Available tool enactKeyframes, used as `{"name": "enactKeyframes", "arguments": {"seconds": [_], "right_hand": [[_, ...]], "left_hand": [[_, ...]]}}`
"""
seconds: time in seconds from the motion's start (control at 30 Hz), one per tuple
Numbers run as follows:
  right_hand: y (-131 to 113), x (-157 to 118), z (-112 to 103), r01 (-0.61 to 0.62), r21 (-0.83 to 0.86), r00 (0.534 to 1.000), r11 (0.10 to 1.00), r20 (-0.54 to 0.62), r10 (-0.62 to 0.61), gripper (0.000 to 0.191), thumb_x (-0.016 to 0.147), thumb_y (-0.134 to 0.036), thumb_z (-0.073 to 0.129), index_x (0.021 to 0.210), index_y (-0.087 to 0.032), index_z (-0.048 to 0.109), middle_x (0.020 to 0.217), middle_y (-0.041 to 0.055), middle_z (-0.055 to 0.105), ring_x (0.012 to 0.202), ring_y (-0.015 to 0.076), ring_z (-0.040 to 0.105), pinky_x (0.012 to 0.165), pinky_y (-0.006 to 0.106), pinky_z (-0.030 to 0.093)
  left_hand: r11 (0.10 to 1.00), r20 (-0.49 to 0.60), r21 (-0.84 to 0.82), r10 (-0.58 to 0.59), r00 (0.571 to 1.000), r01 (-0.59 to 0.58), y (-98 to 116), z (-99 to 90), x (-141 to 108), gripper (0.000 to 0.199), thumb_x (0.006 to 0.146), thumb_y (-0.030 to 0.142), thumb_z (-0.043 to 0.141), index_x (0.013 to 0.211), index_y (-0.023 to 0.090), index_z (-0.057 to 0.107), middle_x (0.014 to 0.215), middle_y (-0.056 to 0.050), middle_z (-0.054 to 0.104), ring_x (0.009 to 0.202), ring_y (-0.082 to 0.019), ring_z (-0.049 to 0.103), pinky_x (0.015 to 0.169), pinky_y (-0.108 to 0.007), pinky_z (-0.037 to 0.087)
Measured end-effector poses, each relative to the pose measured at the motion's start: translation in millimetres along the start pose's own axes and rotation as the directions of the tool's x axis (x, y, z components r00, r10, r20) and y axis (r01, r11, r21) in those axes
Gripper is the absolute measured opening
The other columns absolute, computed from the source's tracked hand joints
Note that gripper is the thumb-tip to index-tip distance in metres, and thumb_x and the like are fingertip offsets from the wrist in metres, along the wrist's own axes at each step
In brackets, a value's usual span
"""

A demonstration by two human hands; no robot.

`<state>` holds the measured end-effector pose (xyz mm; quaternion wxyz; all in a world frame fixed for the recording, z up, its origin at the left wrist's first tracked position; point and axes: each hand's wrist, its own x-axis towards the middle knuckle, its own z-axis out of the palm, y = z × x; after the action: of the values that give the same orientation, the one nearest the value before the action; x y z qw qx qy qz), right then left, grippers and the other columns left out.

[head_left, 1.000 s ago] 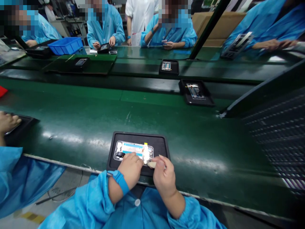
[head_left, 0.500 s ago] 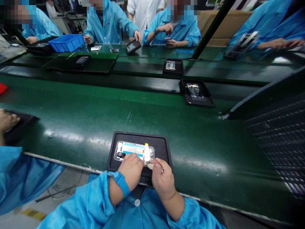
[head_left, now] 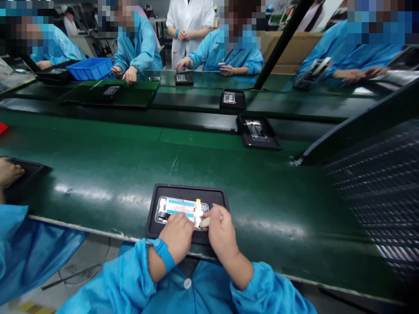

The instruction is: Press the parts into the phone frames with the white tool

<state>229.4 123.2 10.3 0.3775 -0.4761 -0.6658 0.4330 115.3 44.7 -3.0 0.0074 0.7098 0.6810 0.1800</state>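
An opened phone (head_left: 180, 205), its inner parts, blue strips and a yellow tab showing, lies face up in a black tray (head_left: 216, 192) before me. My left hand (head_left: 178, 233) lies over the phone's near edge, fingers together and bent, gripping it against the tray. A black flap (head_left: 163, 215) shows just left of those fingers. At the phone's right end, my right hand (head_left: 222, 229) pinches a pale, stick-like tool (head_left: 205, 222). Its tip is at the phone's lower right corner; whether it touches is hidden by my fingers.
The green bench (head_left: 98, 170) has a worn front edge. At left, a co-worker's hand (head_left: 11, 172) rests over another black tray (head_left: 34, 168). Beyond are trays with phones (head_left: 258, 131), a blue bin (head_left: 90, 69) and several people in blue. A dark perforated panel (head_left: 376, 187) stands at right.
My right hand has shifted slightly up around the pale tool at the phone's right end. My left hand stays on the phone. Across the bench, a co-worker has set down a black tray.
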Motion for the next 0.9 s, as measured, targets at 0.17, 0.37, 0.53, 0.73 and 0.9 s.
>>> {"name": "enactKeyframes", "arguments": {"seconds": [0.17,0.37,0.53,0.73,0.9], "right_hand": [[1.6,11.1,-14.5,-0.224,0.169,0.956,0.960,-0.155,0.250,0.048,0.083,-0.058,0.037,0.102,-0.015,0.044,0.072,0.0034,0.061,0.057,0.0176,0.058,0.054,0.030,0.047],[6.5,20.1,-39.0,-0.384,0.156,0.889,0.910,-0.205,0.410,0.057,0.078,-0.060,0.045,0.110,-0.013,0.047,0.068,0.0025,0.060,0.061,0.0191,0.060,0.061,0.032,0.045],[12.8,29.6,-40.4,-0.459,0.056,0.882,0.887,-0.095,0.462,0.060,0.074,-0.062,0.046,0.113,-0.016,0.049,0.080,0.0058,0.062,0.062,0.0199,0.059,0.057,0.032,0.046],[4.5,29.5,-29.1,-0.364,-0.179,0.931,0.914,-0.112,0.349,0.056,0.074,-0.060,0.037,0.104,-0.016,0.057,0.097,0.0124,0.061,0.090,0.0288,0.057,0.077,0.041,0.043],[-0.7,28.1,-25.1,-0.297,-0.187,0.954,0.936,-0.101,0.282,0.059,0.072,-0.059,0.035,0.100,-0.012,0.058,0.098,0.0163,0.061,0.094,0.0294,0.055,0.082,0.041,0.042]], "left_hand": [[0.994,-0.294,-0.108,-0.037,0.955,0.005,1.3,-20.8,-0.8,0.020,0.086,0.014,0.036,0.080,0.015,0.054,0.075,-0.006,0.059,0.088,-0.020,0.054,0.083,-0.036,0.046],[0.975,-0.389,0.000,-0.206,0.898,0.224,-34.2,-56.7,6.4,0.022,0.087,0.019,0.037,0.093,0.012,0.056,0.085,-0.008,0.062,0.085,-0.019,0.056,0.090,-0.040,0.043],[0.963,0.042,0.058,-0.267,0.963,0.265,-43.2,-46.3,22.6,0.027,0.087,0.024,0.040,0.103,0.017,0.060,0.097,-0.006,0.062,0.096,-0.024,0.054,0.092,-0.046,0.040],[0.976,0.375,0.064,-0.219,0.901,0.210,-26.2,-30.1,44.7,0.028,0.083,0.036,0.049,0.110,0.035,0.058,0.122,-0.006,0.049,0.119,-0.035,0.034,0.097,-0.058,0.025],[0.957,0.497,0.032,-0.266,0.826,0.288,-29.8,-34.1,52.3,0.022,0.084,0.036,0.048,0.095,0.031,0.066,0.127,-0.004,0.046,0.123,-0.034,0.029,0.101,-0.055,0.019]]}}
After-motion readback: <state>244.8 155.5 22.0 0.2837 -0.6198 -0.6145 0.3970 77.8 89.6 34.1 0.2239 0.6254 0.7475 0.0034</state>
